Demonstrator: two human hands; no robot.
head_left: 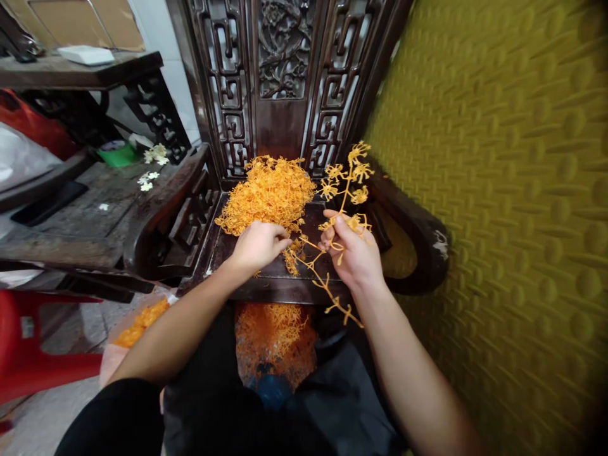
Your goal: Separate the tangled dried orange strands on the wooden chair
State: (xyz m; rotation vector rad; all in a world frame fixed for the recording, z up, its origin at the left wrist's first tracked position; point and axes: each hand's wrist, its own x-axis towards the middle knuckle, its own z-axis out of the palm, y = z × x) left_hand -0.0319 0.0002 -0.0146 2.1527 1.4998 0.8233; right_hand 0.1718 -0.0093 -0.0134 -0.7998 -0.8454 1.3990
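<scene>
My right hand (pixel 354 250) grips an orange branching stem (pixel 349 190), which looks like plastic. Several spidery orange florets sit on the stem's upper end, while its lower end hangs down with bare side twigs. My left hand (pixel 259 247) is closed, thumb against fingers, beside small orange pieces (pixel 292 259) at the pile's front edge; what it pinches, if anything, is hidden. Just behind that hand, a heap of tangled orange florets (pixel 270 193) rests on the seat of a dark carved wooden chair (pixel 247 288).
Below the seat, between my legs, is a clear bag (pixel 275 335) of orange pieces. Another bag of orange pieces (pixel 142 323) stands at left near a red stool (pixel 52 373). A dark wooden bench (pixel 90 234) is at left, a yellow textured surface (pixel 513 190) at right.
</scene>
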